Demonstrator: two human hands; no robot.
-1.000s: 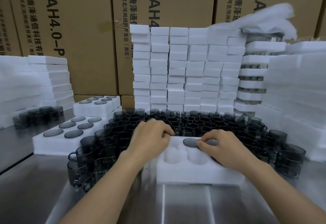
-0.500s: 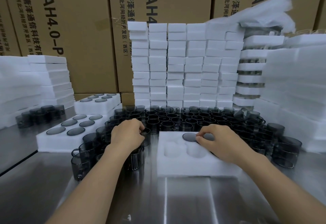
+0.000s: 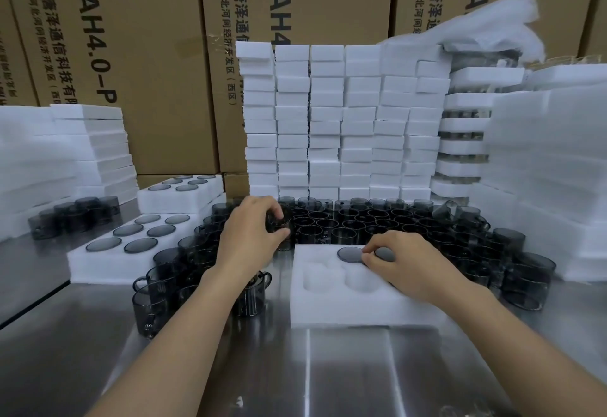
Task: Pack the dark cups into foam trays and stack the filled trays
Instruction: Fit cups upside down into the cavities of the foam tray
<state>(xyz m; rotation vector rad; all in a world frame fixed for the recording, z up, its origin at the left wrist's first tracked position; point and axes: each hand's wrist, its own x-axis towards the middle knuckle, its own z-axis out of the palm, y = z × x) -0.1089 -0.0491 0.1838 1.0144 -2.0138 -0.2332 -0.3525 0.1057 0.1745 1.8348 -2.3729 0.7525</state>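
By tray (image 3: 328, 311) corner, L hand (image 3: 249, 232) moved back, grips cup (image 3: 279, 231).

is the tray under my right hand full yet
Not full. The foam tray holds two dark cups in its far pockets by the right hand; at least two near pockets are bare foam.

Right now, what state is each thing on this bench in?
left hand, gripping a dark cup among the loose ones
right hand, fingers curled on a seated cup
front tray, far pockets filled, near pockets empty
left tray, all six pockets filled
loose cups, standing unpacked, mouths up
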